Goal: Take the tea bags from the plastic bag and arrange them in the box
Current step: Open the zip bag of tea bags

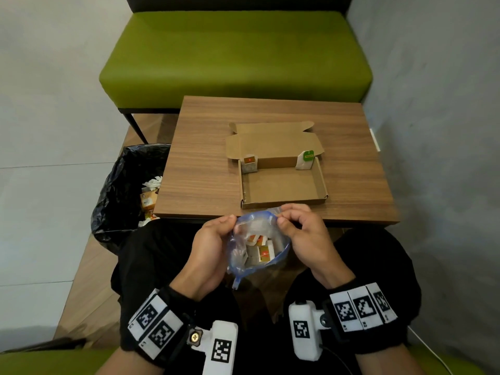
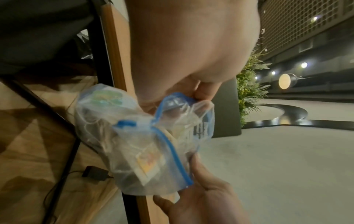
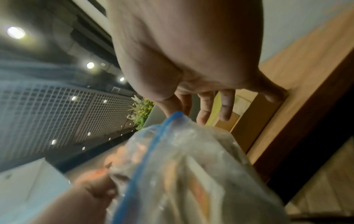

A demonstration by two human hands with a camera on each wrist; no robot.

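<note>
Hands work below the bench (image 1: 270, 115) edge in the head view: left hand (image 1: 213, 247) and right hand (image 1: 305, 234) each pinch a side of the bag (image 1: 257, 247) mouth, tea bags (image 1: 263, 253) inside, box (image 1: 284, 185) holding two. Left wrist view shows the bag (image 2: 145, 144) gripped only by its rim, so a slipped pinch could spill it. Right wrist view shows spare fingers (image 3: 226, 106) hanging loose.

Black sleeves (image 1: 378, 318) and black trousers (image 1: 151, 255) are worn. White wristbands (image 1: 155, 324) printed with black square markers are fitted. A white marker-tagged camera block (image 1: 304, 330) is mounted at each wrist.
</note>
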